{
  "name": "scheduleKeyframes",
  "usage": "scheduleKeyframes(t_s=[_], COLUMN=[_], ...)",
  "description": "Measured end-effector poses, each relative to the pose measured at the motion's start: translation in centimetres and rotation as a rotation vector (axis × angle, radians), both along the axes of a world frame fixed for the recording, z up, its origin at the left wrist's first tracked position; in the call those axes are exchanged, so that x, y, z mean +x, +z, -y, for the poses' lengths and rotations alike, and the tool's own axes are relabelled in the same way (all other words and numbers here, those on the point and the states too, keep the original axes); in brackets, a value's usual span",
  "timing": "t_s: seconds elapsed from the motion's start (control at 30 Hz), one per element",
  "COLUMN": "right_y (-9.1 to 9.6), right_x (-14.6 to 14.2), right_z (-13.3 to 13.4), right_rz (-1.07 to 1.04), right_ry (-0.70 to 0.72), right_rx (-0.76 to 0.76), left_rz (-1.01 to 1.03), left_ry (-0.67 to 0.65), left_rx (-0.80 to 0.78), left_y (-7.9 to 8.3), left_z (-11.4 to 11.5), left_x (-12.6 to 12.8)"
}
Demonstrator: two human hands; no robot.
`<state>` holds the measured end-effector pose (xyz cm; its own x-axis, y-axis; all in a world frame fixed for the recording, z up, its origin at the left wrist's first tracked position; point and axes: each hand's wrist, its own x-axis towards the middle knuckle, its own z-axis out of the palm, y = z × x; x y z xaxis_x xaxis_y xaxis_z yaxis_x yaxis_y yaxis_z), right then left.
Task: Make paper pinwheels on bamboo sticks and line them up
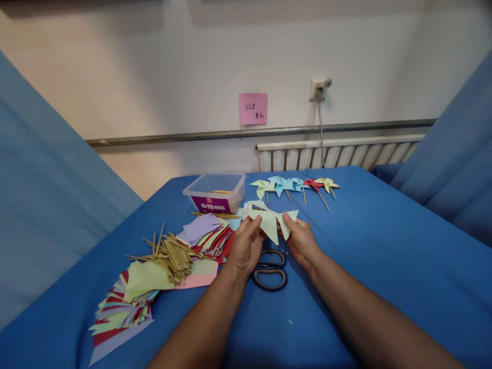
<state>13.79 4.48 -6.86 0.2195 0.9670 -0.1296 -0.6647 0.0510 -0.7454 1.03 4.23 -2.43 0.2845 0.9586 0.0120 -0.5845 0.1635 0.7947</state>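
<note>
A pale green paper sheet [268, 223], cut into pointed flaps, is held up between my two hands. My left hand [248, 245] pinches its left side, thumb on top. On the right side, my right hand [302, 238] grips another flap the same way. Just below, a pair of scissors [272, 271] lies on the table with its dark handles toward me; its blades are hidden. Close to my left hand is a pile of coloured paper pieces [209, 234].
Several finished paper pinwheels [283, 185] on sticks line the back of the blue-covered table [369, 246]. A clear plastic box [215, 193] stands back left. Wooden sticks [175, 258] and fanned coloured paper [122, 307] lie left. Blue curtains [49, 195] hang at both sides.
</note>
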Motion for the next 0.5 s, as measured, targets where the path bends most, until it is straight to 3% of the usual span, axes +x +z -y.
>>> scheduleKeyframes(t_s=[0.23,0.37,0.5], right_y=[0.4,0.0,-0.5], right_x=[-0.6,-0.9,-1.0], right_z=[0.7,1.2,1.3], right_rz=[0.024,0.133,0.275], right_ry=[0.109,0.225,0.236], right_rx=[0.049,0.041,0.041], left_rz=[0.008,0.054,0.07], left_ry=[0.043,0.136,0.171], left_rx=[-0.1,-0.147,-0.148], left_y=[-0.6,-0.6,0.0], left_z=[-0.4,-1.0,-1.2], left_x=[0.5,0.1,-0.4])
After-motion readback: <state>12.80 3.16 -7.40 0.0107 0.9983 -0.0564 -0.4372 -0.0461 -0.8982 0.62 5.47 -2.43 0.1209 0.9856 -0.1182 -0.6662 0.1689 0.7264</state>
